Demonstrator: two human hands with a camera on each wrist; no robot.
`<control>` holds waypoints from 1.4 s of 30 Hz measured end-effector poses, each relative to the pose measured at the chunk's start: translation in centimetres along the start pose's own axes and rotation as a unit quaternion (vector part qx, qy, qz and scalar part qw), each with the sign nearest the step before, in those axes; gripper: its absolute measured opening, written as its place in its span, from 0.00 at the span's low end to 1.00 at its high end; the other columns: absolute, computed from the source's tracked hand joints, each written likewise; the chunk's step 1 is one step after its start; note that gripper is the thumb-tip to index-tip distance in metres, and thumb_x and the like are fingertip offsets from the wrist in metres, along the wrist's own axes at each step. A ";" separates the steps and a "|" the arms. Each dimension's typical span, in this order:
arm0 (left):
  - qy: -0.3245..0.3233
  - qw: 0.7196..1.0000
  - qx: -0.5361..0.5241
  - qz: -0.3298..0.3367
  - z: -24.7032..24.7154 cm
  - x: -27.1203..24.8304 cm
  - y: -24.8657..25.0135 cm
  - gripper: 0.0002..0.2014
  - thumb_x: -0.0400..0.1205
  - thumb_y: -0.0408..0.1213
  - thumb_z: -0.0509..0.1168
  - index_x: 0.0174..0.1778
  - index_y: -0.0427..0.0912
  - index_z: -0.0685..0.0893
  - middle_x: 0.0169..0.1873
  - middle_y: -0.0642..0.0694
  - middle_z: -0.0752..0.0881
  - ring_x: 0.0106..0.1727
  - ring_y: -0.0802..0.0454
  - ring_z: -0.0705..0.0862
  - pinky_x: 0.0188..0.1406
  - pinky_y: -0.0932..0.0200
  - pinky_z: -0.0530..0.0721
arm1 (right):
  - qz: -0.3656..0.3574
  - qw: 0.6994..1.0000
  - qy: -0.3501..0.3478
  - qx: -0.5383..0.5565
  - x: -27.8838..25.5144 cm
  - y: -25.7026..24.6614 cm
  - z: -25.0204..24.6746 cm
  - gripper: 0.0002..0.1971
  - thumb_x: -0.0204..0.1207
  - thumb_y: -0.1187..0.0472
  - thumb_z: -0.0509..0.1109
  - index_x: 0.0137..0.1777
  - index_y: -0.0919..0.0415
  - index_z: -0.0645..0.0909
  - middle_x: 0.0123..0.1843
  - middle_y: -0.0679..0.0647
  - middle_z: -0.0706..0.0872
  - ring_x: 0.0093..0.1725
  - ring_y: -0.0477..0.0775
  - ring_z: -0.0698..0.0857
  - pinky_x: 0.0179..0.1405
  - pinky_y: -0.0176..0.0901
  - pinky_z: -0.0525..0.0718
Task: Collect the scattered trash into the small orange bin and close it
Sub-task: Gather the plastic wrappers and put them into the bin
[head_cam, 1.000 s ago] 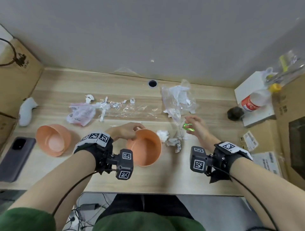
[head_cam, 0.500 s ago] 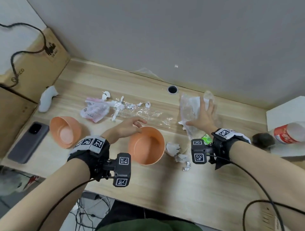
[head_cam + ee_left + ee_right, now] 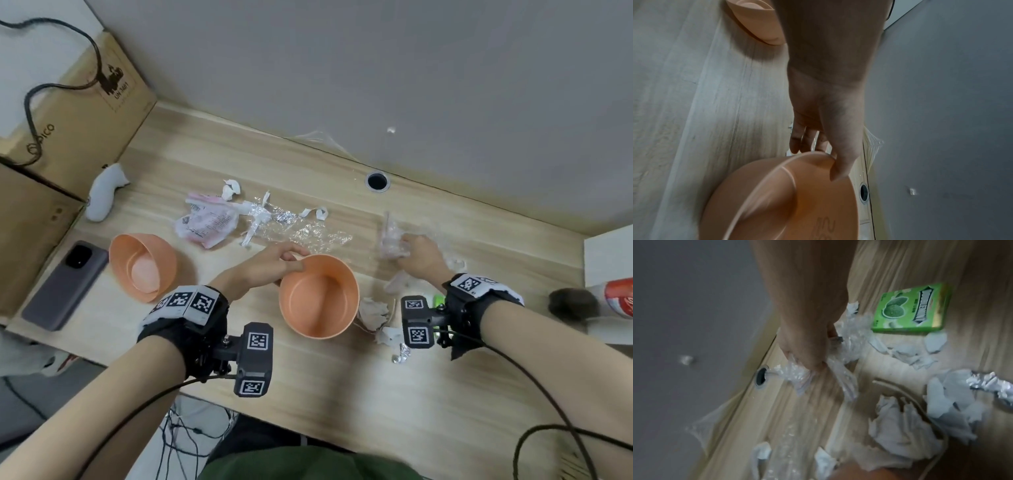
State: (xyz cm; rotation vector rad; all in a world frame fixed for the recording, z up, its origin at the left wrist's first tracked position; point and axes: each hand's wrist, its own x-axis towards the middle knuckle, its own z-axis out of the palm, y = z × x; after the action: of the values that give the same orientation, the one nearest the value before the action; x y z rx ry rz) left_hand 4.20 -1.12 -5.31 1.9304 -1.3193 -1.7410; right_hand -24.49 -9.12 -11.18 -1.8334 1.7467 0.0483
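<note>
The small orange bin (image 3: 318, 296) stands open at the desk's middle, tilted toward me. My left hand (image 3: 291, 262) pinches its far rim, thumb inside and fingers outside, as the left wrist view shows on the bin (image 3: 781, 194). The orange lid (image 3: 142, 265) lies to the left. My right hand (image 3: 406, 253) clutches a bunched clear plastic bag (image 3: 392, 236), seen squeezed in the fist (image 3: 812, 360). Scattered trash includes a pink wrapper (image 3: 209, 224), clear film (image 3: 308, 233), crumpled tissue (image 3: 373, 311), foil (image 3: 400, 354) and a green box (image 3: 912, 308).
A phone (image 3: 65, 284) lies at the left front edge, with a white object (image 3: 102, 197) and cardboard boxes (image 3: 85, 113) behind it. A cable hole (image 3: 377, 181) sits by the wall. A red-labelled bottle (image 3: 620, 301) and a dark object (image 3: 572, 303) lie at the right.
My right hand let go of the green box, laid itself on the plastic bag, and now bunches it in a fist. My left hand took hold of the bin's rim again.
</note>
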 end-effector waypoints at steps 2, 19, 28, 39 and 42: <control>-0.013 1.000 -0.005 0.005 0.0 0.1 0.1 0.14 0.83 0.41 0.66 0.65 0.50 0.81 0.44 0.48 0.79 0.43 0.57 0.83 0.38 0.66 0.79 | 0.010 0.997 0.019 0.079 -0.7 -0.7 -1.3 0.16 0.74 0.65 0.68 0.61 0.67 0.79 0.60 0.66 0.84 0.62 0.67 0.81 0.53 0.50 0.79; -0.091 0.994 0.019 0.057 -1.6 -1.1 -1.9 0.07 0.82 0.48 0.66 0.55 0.60 0.79 0.45 0.49 0.82 0.44 0.51 0.81 0.46 0.59 0.81 | -0.074 0.963 -0.134 0.221 -11.3 -14.4 0.3 0.17 0.76 0.67 0.65 0.62 0.54 0.83 0.64 0.53 0.85 0.63 0.54 0.83 0.63 0.47 0.81; -0.122 0.990 0.024 0.065 -3.5 -1.5 -3.9 0.10 0.82 0.40 0.67 0.58 0.49 0.78 0.40 0.43 0.82 0.40 0.49 0.79 0.42 0.57 0.79 | -0.017 0.981 -0.174 -0.083 -8.9 -16.6 7.8 0.38 0.72 0.62 0.70 0.76 0.74 0.53 0.72 0.65 0.67 0.72 0.65 0.68 0.68 0.51 0.70; -0.052 0.994 -0.002 0.093 -4.7 -1.3 -6.1 0.15 0.79 0.41 0.72 0.60 0.47 0.83 0.36 0.49 0.82 0.36 0.55 0.82 0.39 0.61 0.78 | -0.107 0.917 -0.346 -0.168 -10.1 -20.5 4.7 0.33 0.79 0.49 0.62 0.82 0.56 0.55 0.83 0.62 0.61 0.80 0.65 0.62 0.78 0.58 0.63; -0.056 0.992 0.005 0.112 -4.8 -1.1 -6.1 0.12 0.80 0.35 0.68 0.58 0.47 0.82 0.36 0.47 0.82 0.35 0.54 0.81 0.39 0.60 0.78 | -0.170 0.949 -0.254 -0.078 -10.8 -21.3 1.1 0.23 0.79 0.63 0.62 0.74 0.53 0.71 0.71 0.57 0.79 0.66 0.59 0.78 0.65 0.48 0.75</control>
State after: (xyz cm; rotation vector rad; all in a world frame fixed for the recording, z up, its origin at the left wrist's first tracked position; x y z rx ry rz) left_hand 11.34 1.33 -7.45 1.6364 -1.5193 -1.7536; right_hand -5.96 0.11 0.76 -1.9866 1.0856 0.4883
